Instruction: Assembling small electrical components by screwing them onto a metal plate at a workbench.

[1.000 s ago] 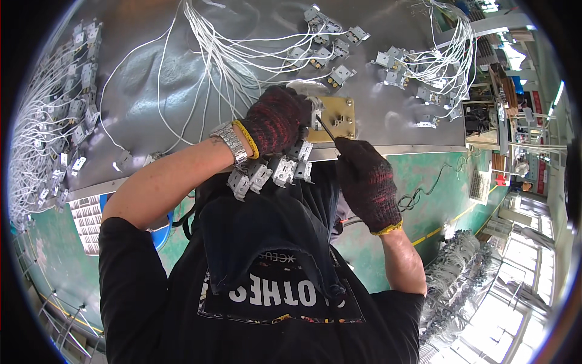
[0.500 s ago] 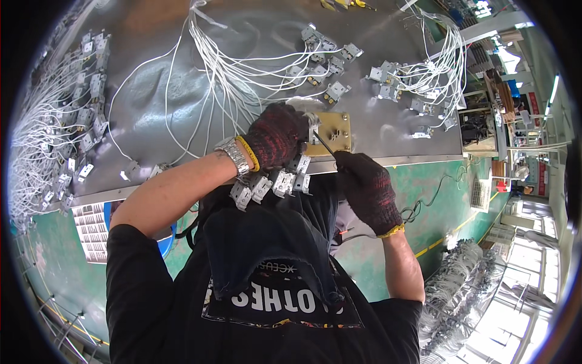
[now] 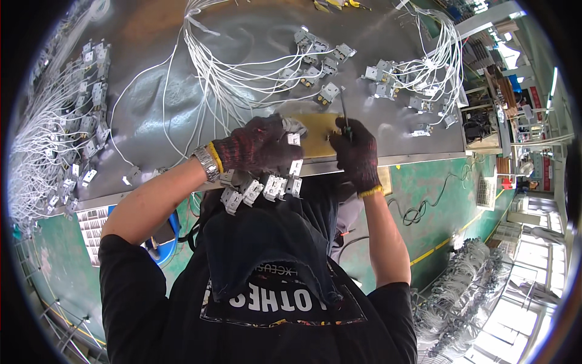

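My left hand (image 3: 257,145), in a dark red-and-black knit glove, is closed at the left side of a yellowish brass-coloured plate (image 3: 319,145) on the table's near edge. By its fingertips it grips a small metal connector (image 3: 294,139). Below that hand, several similar metal connectors (image 3: 274,187) hang over the edge. My right hand (image 3: 357,156), gloved alike, is at the plate's right side, curled round a screwdriver (image 3: 344,109) whose thin shaft points up and away from me; its handle is hidden. Beyond the plate lie more connectors (image 3: 328,93) on white wires (image 3: 209,67).
The metal table (image 3: 145,91) carries a dense heap of wired connectors (image 3: 88,103) at left and a smaller wired bunch (image 3: 433,79) at right. Yellow-handled pliers (image 3: 339,5) lie at the far edge. A black cable (image 3: 418,212) lies on the green floor.
My right hand has swung the screwdriver off the plate, from slanting in toward the left hand to pointing up and away. My left hand has moved slightly left and lower.
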`<control>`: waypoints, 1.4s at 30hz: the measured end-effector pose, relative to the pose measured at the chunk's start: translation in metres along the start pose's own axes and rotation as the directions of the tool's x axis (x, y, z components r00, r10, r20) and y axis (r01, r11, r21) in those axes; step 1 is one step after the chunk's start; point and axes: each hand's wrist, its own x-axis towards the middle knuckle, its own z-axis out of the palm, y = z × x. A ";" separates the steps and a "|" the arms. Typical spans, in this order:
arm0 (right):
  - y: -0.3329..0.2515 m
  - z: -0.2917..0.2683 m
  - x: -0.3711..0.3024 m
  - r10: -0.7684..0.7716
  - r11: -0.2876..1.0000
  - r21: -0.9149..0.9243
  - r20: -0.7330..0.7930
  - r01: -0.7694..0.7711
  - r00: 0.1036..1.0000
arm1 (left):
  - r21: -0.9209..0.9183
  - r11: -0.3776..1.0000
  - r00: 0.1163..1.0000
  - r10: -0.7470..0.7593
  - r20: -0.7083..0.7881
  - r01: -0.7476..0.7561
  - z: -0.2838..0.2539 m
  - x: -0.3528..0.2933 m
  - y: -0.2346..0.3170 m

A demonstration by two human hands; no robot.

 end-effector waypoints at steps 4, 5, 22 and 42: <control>0.004 0.006 0.039 -0.064 0.990 -0.132 -0.102 0.051 0.993 | 0.021 0.981 0.949 -0.194 0.249 0.195 -0.018 0.007 0.026; 0.003 0.010 0.048 -0.055 0.981 -0.193 -0.140 0.027 0.989 | 0.294 0.939 0.923 -0.264 0.280 0.179 -0.018 0.004 0.031; -0.036 0.038 0.079 0.073 0.987 -0.151 0.155 -0.049 0.985 | 0.618 0.686 0.886 -0.463 -0.036 0.384 -0.028 0.020 0.010; -0.031 0.032 0.022 0.048 0.957 0.282 0.097 -0.074 0.994 | 0.608 0.741 0.945 -0.322 -0.052 0.285 -0.012 0.004 0.025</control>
